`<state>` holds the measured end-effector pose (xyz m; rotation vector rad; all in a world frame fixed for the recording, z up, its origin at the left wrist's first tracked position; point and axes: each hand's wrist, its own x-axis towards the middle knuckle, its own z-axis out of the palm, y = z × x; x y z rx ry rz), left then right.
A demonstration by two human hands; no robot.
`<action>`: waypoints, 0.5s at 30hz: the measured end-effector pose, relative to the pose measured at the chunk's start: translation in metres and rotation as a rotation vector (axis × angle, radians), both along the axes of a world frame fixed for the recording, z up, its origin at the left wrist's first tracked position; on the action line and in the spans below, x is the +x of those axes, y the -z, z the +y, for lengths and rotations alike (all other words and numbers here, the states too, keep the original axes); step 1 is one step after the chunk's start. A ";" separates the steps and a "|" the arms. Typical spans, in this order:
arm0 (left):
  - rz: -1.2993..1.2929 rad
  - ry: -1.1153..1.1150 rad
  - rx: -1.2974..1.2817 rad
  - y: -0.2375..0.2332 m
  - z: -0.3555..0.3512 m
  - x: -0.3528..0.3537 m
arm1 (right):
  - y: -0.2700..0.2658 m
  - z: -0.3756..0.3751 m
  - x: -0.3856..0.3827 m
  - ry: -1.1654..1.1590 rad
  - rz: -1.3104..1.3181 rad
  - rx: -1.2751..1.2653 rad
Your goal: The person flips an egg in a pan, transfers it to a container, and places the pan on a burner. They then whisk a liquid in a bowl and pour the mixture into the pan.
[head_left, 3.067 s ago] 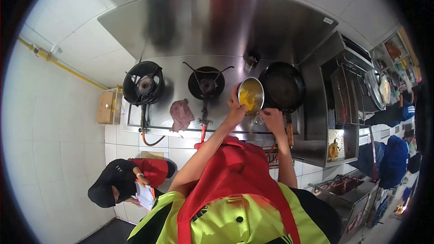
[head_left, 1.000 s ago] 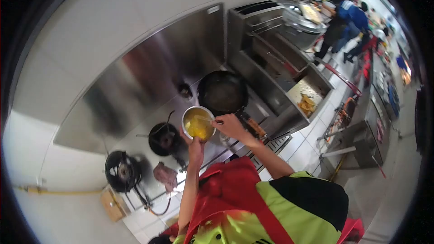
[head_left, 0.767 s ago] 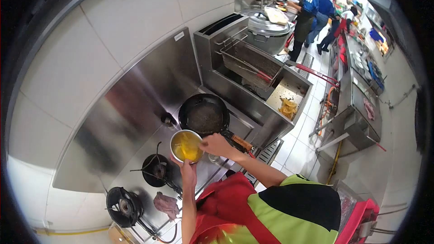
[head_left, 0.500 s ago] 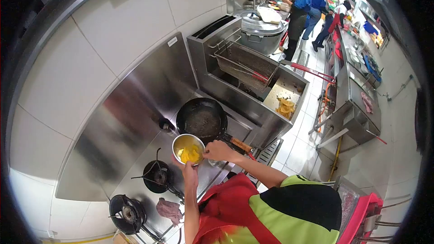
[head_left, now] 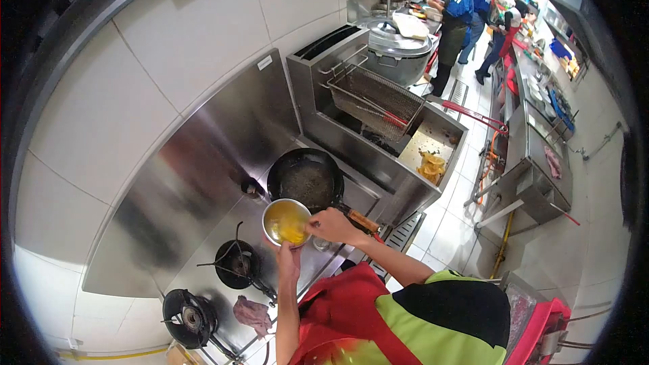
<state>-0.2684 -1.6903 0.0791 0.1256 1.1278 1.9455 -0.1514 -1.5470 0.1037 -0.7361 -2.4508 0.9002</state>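
My left hand (head_left: 286, 257) holds a metal bowl (head_left: 272, 213) from below and the near side, tilted so that its inside shows. A yellow mixture like beaten egg (head_left: 292, 231) lies in the bowl, smeared by motion. My right hand (head_left: 330, 225) is closed at the bowl's right rim; what its fingers hold is too small and blurred to make out. Just behind the bowl, a black wok (head_left: 305, 179) with a wooden handle (head_left: 364, 220) sits on the stove. Part of a clear glass (head_left: 322, 243) shows below my right hand.
Two smaller burners (head_left: 236, 265) (head_left: 189, 319) and a pinkish cloth (head_left: 253, 315) are on the stove at left. A fryer with a wire basket (head_left: 375, 98) and fried pieces (head_left: 431, 166) stands beyond. Several people (head_left: 460, 10) work farther back near a large pot (head_left: 399, 57).
The yellow mixture looks more blurred now, and my right hand has shifted slightly at the rim. The whole view has moved a little; my left hand still holds the bowl.
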 end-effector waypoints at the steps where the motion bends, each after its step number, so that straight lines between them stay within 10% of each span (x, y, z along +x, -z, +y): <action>1: 0.001 0.004 -0.005 -0.003 0.002 -0.002 | -0.003 -0.003 0.000 0.061 0.130 -0.053; 7: -0.093 -0.016 0.019 0.002 0.002 -0.003 | -0.016 0.008 0.007 -0.111 -0.143 0.313; 15: -0.393 0.104 0.278 0.016 0.028 -0.033 | -0.080 0.055 0.003 -0.121 0.180 0.781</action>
